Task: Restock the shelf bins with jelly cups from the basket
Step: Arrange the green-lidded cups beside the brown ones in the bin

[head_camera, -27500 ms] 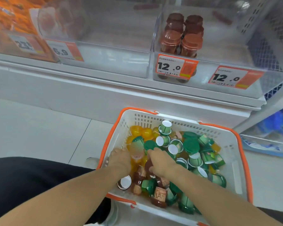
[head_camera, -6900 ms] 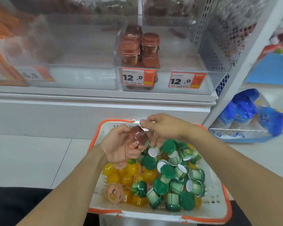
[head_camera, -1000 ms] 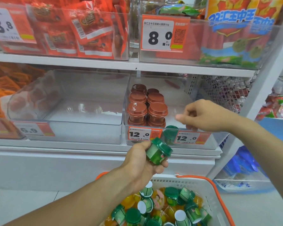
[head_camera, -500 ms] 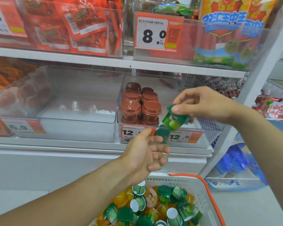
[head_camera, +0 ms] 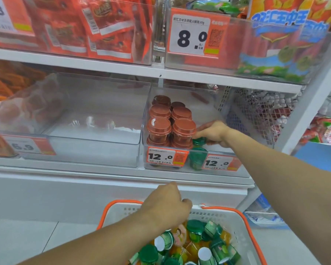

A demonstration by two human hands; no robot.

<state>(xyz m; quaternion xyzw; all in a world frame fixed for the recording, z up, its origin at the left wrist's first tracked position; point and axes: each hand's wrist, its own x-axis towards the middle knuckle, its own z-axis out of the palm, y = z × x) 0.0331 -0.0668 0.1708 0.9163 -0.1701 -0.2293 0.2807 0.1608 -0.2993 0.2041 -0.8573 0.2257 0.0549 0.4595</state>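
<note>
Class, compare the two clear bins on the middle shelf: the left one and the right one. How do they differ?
The left bin holds no jelly cups; the right bin holds stacked brown-lidded cups and green-lidded cups. The left bin's price tag reads 6.9; the right bin's two tags read 12.0. The right hand reaches into the right bin, none into the left. Both are clear plastic, side by side on one shelf.

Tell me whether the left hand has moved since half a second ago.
Yes. The left hand has dropped from beside the 12.0 price tag on the bin to the basket rim, over the jelly cups.
</note>
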